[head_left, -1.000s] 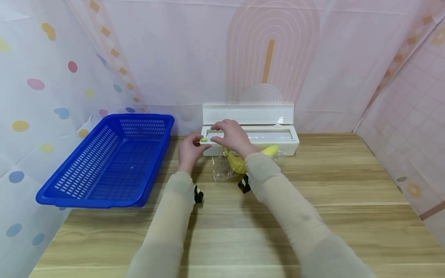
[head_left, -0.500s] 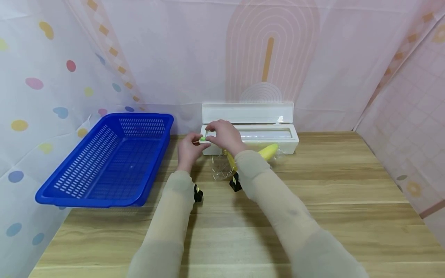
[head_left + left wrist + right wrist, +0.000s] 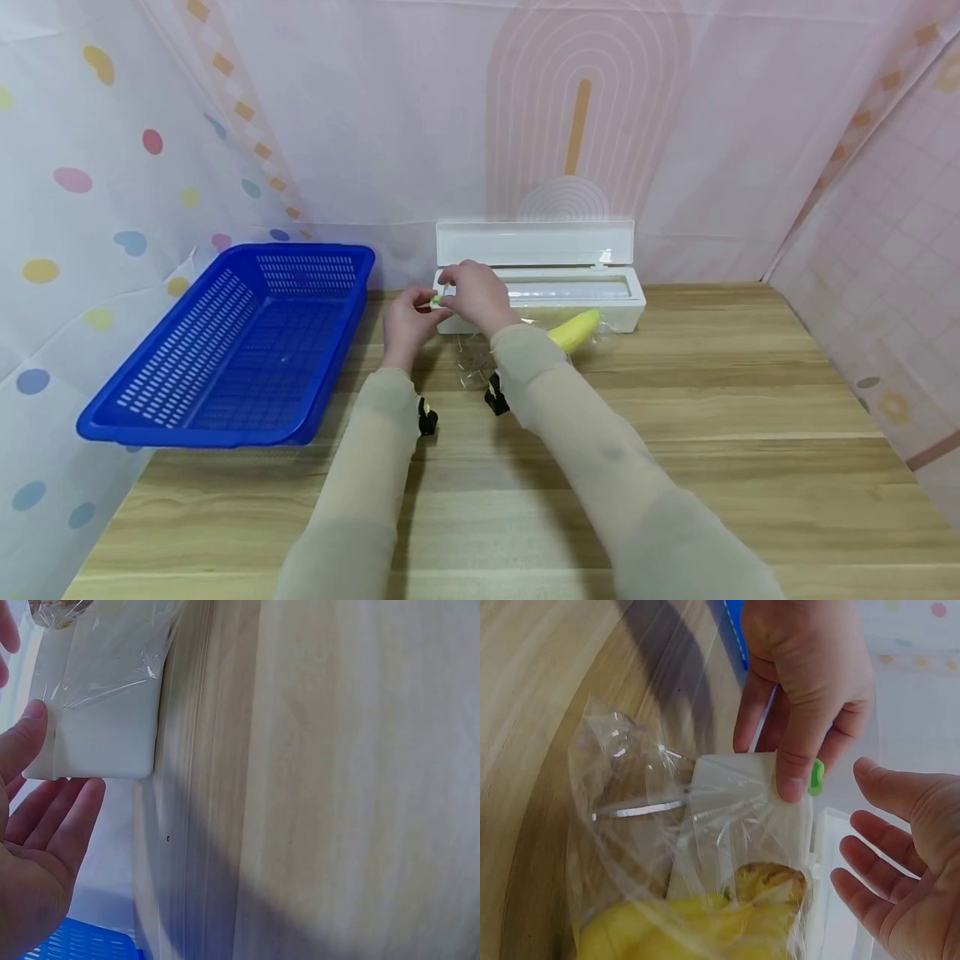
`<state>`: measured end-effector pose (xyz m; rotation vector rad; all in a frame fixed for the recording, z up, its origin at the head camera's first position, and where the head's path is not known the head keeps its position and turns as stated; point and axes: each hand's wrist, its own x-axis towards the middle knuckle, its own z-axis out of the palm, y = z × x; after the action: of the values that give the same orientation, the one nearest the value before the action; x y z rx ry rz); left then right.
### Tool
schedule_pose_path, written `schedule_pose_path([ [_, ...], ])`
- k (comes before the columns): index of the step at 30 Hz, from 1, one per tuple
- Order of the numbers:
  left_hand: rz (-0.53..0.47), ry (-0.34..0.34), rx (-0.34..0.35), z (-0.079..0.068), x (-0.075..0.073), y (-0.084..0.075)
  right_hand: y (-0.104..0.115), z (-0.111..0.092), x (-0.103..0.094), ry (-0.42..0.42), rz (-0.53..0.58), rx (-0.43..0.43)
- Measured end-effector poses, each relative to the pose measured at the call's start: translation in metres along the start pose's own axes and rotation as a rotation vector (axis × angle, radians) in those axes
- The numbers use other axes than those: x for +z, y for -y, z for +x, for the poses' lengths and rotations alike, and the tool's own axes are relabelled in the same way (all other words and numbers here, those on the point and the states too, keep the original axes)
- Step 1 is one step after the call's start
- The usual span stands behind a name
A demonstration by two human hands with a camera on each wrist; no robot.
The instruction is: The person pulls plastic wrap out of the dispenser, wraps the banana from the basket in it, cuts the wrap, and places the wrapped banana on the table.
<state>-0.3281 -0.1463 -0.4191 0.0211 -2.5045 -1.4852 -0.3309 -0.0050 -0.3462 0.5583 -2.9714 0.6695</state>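
Note:
A white cling film dispenser (image 3: pixel 626 317) stands against the back wall with its lid (image 3: pixel 532 243) raised and a film roll (image 3: pixel 573 290) inside. My left hand (image 3: pixel 405 327) grips its left end, thumb on the front face and fingers behind the end, as the left wrist view shows. A small green slider (image 3: pixel 816 778) sits on the edge by that thumb. My right hand (image 3: pixel 478 296) hovers over the left part of the box, fingers loosely bent, apart from the slider in the right wrist view. Yellow bananas (image 3: pixel 575 331) lie in front under clear film (image 3: pixel 630 780), partly hidden by my right arm.
A blue plastic basket (image 3: pixel 341 358) with slotted sides stands at the left of the wooden table (image 3: pixel 750 433). Printed cloth walls (image 3: pixel 360 125) close in the back and both sides. Black wrist-worn cameras (image 3: pixel 427 419) sit beneath both sleeves.
My right hand has moved left along the box to the green slider, and its forearm now covers more of the bananas. My left hand keeps its grip at the box's end.

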Motion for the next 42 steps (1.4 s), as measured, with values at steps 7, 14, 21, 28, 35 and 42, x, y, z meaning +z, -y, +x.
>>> schedule_pose_path([
  [7, 0.004, -0.016, 0.000, 0.001, 0.000, 0.001, 0.006, 0.005, 0.007, -0.016, -0.019, 0.010],
  [14, -0.018, -0.026, -0.015, 0.001, 0.000, 0.001, 0.009, 0.007, 0.013, -0.038, -0.023, 0.035],
  [21, -0.061, -0.037, -0.026, 0.001, 0.001, 0.003, 0.008, 0.009, 0.021, -0.047, -0.039, 0.048],
  [28, -0.084, -0.054, -0.008, 0.001, 0.002, 0.003, 0.009, 0.011, 0.025, -0.036, -0.047, 0.042],
  [35, -0.097, -0.066, 0.008, 0.001, 0.003, 0.004, 0.011, 0.012, 0.028, -0.054, -0.099, 0.044],
  [42, -0.089, -0.029, -0.004, 0.004, 0.001, 0.006, 0.013, 0.014, 0.030, -0.044, -0.128, 0.055],
])
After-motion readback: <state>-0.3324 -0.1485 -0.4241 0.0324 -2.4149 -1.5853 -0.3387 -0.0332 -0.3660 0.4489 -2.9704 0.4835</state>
